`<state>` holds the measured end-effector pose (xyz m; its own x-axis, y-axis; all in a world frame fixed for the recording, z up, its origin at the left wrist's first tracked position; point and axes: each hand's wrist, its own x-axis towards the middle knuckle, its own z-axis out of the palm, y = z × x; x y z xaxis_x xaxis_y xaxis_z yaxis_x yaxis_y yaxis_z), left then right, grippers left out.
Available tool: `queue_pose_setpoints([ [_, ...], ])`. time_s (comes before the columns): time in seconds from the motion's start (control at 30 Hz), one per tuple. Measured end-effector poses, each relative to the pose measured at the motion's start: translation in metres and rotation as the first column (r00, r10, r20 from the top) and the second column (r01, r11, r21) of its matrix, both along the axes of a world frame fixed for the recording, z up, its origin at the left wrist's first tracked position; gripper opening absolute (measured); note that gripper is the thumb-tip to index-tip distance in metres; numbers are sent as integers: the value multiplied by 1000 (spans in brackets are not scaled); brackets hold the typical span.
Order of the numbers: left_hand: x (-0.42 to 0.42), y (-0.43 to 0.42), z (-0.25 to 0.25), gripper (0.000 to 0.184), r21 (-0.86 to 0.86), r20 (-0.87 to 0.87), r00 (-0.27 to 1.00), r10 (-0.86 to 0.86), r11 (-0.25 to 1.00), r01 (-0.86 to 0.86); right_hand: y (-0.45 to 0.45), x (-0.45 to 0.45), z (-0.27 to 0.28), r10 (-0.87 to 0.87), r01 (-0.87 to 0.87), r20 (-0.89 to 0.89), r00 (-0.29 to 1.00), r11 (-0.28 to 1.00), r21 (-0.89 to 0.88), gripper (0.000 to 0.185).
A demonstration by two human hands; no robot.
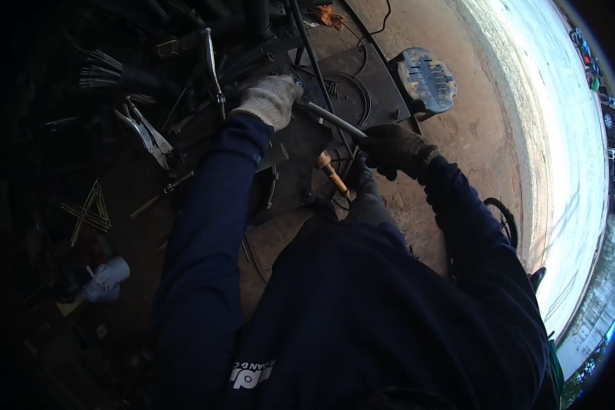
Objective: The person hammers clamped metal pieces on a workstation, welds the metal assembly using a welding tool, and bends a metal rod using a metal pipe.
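Note:
A grey metal bar [335,119] slants across the upper middle of the head view. My right hand [396,150], in a dark glove, is closed around its lower right end. At the upper left end of the bar is my left hand [270,99], in a pale knit glove with its fingers curled. What those fingers grip is dark and partly hidden. Below the bar, an orange-handled tool [333,176] hangs or lies beside my legs. Locking pliers [147,133] lie left of my left arm, and a second long-handled pair [213,65] stands above it.
A worn blue stool [427,78] stands at the upper right by a dark metal plate [386,96] with coiled cable. Bundled thin rods [102,72] and brass-coloured rods [87,213] are at left. A white cup-like object [107,279] sits lower left. Dark metalwork fills the top.

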<state>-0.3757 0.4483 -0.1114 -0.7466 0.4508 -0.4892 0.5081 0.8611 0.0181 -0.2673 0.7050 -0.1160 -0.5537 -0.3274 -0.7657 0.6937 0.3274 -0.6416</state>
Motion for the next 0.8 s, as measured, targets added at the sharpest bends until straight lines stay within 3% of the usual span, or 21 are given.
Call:
queue_pose_setpoints([
  [0.17, -1, 0, -1, 37, -4, -1, 1000, 5, 1000, -5, -3, 5, -11, -66, 67, -80, 995, 998, 5, 45],
  [0.37, -2, -1, -3, 35, 11, 5, 1000, -11, 1000, 10, 3, -7, -4, 40, -39, -13, 999, 999, 16, 45],
  [0.5, 0, -1, 0, 33, 16, 2, 1000, -10, 1000, 10, -12, 15, -8, -45, 45, 2, 999, 999, -5, 43],
  [0.53, 0, -2, -2, 33, 17, 5, 1000, -11, 1000, 11, -20, 27, -14, 27, -25, -163, 986, 1000, 12, 44],
  [0.6, -1, -6, -7, 32, 41, -11, 1000, -27, 999, 27, -30, 39, -6, -121, 120, -24, 992, 993, -12, 46],
  [0.73, -3, -7, -11, 31, 28, -23, 998, -62, 998, 63, -36, 48, -12, -136, 136, 9, 991, 989, -59, 47],
  [0.8, 2, -3, -2, 30, 4, -14, 999, -31, 1000, 31, -54, 58, -5, -203, 203, 47, 978, 979, 10, 47],
])
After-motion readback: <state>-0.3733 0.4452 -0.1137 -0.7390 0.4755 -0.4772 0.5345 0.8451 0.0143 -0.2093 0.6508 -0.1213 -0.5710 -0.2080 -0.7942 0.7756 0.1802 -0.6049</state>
